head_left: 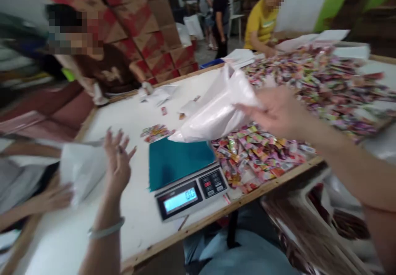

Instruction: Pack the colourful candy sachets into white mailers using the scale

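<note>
The right hand (276, 110) had its grip clamped on a white bag (213, 116), over the scale's (181, 163) far edge; the left hand (118, 163) was empty, fingers apart. Handling the bag well seemed to need a steady pinch, clear of the packets (260, 151).

Beyond my right fingers (252, 113), a pale wall (311, 10) rises! Farther off to their left, red-and-brown cartons (146, 43) tower beside grey floor (201, 54); below my fingers, the white, wood-edged worktop (139, 213) spreads wide.
</note>
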The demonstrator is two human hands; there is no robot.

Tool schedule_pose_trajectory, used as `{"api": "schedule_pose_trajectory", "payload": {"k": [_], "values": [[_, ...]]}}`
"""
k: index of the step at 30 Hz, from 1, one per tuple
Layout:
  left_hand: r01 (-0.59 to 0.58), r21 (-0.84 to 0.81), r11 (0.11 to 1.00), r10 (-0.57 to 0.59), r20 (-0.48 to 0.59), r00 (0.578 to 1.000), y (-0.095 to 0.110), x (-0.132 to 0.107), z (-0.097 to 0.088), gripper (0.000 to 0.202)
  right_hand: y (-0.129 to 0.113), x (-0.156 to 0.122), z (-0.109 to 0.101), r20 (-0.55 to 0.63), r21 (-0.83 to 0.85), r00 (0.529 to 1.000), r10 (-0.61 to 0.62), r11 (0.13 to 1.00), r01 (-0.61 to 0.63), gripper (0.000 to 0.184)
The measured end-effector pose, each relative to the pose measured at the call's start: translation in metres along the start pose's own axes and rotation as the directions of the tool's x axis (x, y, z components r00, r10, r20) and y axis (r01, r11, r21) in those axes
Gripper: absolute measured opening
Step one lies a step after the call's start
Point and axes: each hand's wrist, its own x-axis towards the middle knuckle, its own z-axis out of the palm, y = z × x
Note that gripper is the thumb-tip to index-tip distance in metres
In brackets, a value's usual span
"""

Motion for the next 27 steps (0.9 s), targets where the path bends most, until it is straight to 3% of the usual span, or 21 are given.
{"api": "schedule_pose_trajectory", "payload": {"k": [2,4,5,8,10,12,15,18,24,27], "values": [[0.042,0.022,0.999,-0.041,-0.016,0.999,-0.004,-0.012,-0.008,0.073,-0.015,0.000,0.072,0.000,0.208,0.987,-0.164,0.965,0.160,0.045],[0.017,0.194,0.981,-0.020,0.016,1.000,-0.007,-0.022,-0.002,0.085,-0.023,-0.011,0.136,0.039,0.355,0.968,-0.247,0.909,0.217,0.035],[-0.011,0.291,0.957,-0.015,0.085,0.996,-0.008,-0.027,0.002,0.086,-0.023,-0.019,0.161,0.069,0.407,0.961,-0.267,0.887,0.218,0.033],[-0.079,0.447,0.891,-0.024,0.222,0.975,-0.012,-0.044,0.009,0.083,-0.014,-0.051,0.200,0.133,0.499,0.959,-0.250,0.853,0.153,0.030],[-0.099,0.483,0.870,-0.043,0.275,0.961,-0.013,-0.054,0.007,0.078,0.000,-0.072,0.197,0.160,0.518,0.966,-0.205,0.850,0.094,0.023],[-0.098,0.510,0.855,-0.064,0.291,0.955,-0.014,-0.060,0.002,0.074,0.014,-0.088,0.179,0.198,0.525,0.971,-0.134,0.851,0.010,0.019],[-0.094,0.544,0.834,-0.036,0.223,0.974,-0.014,-0.056,-0.010,0.072,0.033,-0.093,0.149,0.213,0.505,0.977,0.027,0.853,-0.134,0.026],[-0.115,0.561,0.820,0.052,0.127,0.990,-0.010,-0.043,-0.021,0.070,0.040,-0.079,0.137,0.145,0.432,0.985,0.096,0.890,-0.150,0.024],[-0.157,0.590,0.792,0.107,0.119,0.987,0.009,-0.020,-0.033,0.069,0.021,-0.038,0.154,0.072,0.420,0.997,-0.016,0.907,-0.016,0.026],[-0.152,0.575,0.804,0.096,0.127,0.987,0.003,-0.012,-0.024,0.069,0.010,-0.021,0.172,0.103,0.430,0.994,-0.044,0.903,-0.004,0.034]]}}
